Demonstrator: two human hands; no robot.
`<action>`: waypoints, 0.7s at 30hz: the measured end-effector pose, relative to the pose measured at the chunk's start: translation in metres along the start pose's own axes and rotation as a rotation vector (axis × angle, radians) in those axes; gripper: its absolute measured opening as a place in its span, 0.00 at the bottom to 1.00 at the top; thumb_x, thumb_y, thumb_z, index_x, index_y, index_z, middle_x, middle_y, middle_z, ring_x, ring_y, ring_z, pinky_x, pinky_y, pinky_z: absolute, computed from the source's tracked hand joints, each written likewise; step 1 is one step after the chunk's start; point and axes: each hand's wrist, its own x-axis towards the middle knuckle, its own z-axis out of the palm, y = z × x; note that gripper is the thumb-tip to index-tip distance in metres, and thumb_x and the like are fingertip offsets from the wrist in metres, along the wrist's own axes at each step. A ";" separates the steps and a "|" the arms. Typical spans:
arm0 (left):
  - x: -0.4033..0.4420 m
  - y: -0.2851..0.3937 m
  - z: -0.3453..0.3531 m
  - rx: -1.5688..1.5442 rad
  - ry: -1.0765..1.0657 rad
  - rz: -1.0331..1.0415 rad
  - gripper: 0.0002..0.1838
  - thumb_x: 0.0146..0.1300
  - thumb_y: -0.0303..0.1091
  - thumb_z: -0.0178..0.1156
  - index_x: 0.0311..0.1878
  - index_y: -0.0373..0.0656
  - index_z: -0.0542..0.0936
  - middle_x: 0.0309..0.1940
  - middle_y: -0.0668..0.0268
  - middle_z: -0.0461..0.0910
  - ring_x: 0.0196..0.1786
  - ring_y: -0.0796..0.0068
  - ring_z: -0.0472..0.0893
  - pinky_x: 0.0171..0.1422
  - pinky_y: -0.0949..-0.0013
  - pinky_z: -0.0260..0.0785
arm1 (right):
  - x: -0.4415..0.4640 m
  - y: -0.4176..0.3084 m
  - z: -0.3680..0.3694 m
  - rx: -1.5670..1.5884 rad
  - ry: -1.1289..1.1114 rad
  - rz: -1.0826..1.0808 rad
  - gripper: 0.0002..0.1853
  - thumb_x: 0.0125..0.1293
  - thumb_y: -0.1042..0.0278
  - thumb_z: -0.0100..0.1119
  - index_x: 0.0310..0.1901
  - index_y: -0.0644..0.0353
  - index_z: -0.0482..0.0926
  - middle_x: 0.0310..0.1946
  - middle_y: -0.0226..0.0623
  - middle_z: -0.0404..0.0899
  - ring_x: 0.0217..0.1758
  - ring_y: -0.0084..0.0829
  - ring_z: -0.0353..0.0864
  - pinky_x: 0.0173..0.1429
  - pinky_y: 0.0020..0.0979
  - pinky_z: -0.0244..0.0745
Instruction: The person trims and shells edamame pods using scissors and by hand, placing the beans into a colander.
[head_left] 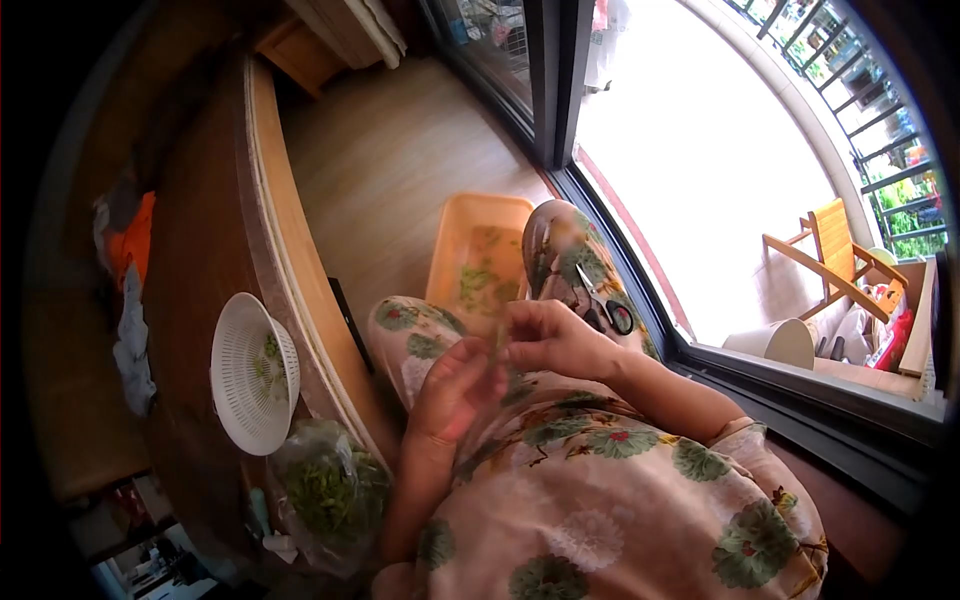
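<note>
Green vegetable (499, 342), a slim and blurred piece of it, lay between the fingertips of both hands, above the lap and on the near side of the orange tub (445, 240). The step in hand looked like close finger work on that single piece. The right hand (560, 338) seemed to pinch it between thumb and curled fingers; the left hand (458, 388) met it from the other side, its fingers bent, though blur hid whether they gripped or merely touched. By judgement, the next move called for a light pinch with both hands near each other, since so thin a piece could slip or crush. More green pieces (478, 280) lay in the tub, others in the white colander (238, 385) and in the clear bag (355, 455) beside it, while scissors (620, 318) rested on the right leg, just beyond the right hand.
</note>
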 end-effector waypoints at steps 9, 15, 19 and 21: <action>-0.010 0.008 0.022 0.542 0.160 0.269 0.07 0.62 0.28 0.60 0.42 0.36 0.78 0.32 0.65 0.80 0.32 0.80 0.77 0.38 0.77 0.70 | -0.002 -0.006 0.002 0.117 0.028 0.126 0.05 0.64 0.72 0.58 0.32 0.64 0.78 0.27 0.30 0.79 0.29 0.18 0.77 0.36 0.19 0.73; -0.011 0.008 0.020 0.638 0.235 0.315 0.06 0.62 0.27 0.60 0.41 0.36 0.78 0.32 0.65 0.80 0.31 0.80 0.76 0.37 0.78 0.70 | -0.003 -0.004 0.001 0.263 0.042 0.124 0.09 0.67 0.67 0.56 0.34 0.65 0.78 0.29 0.30 0.80 0.31 0.19 0.78 0.40 0.21 0.74; -0.004 -0.004 0.013 0.267 0.257 0.346 0.04 0.65 0.28 0.57 0.40 0.38 0.77 0.31 0.65 0.79 0.31 0.78 0.76 0.37 0.77 0.70 | -0.002 -0.001 0.007 0.314 0.083 0.055 0.09 0.67 0.68 0.55 0.35 0.65 0.78 0.32 0.31 0.80 0.35 0.19 0.78 0.43 0.22 0.74; -0.003 -0.005 0.018 0.129 0.239 0.342 0.03 0.66 0.28 0.56 0.39 0.40 0.77 0.31 0.65 0.79 0.31 0.77 0.76 0.37 0.76 0.69 | -0.004 0.001 0.009 0.279 0.092 0.030 0.08 0.67 0.69 0.55 0.36 0.65 0.78 0.33 0.31 0.80 0.36 0.19 0.77 0.44 0.22 0.74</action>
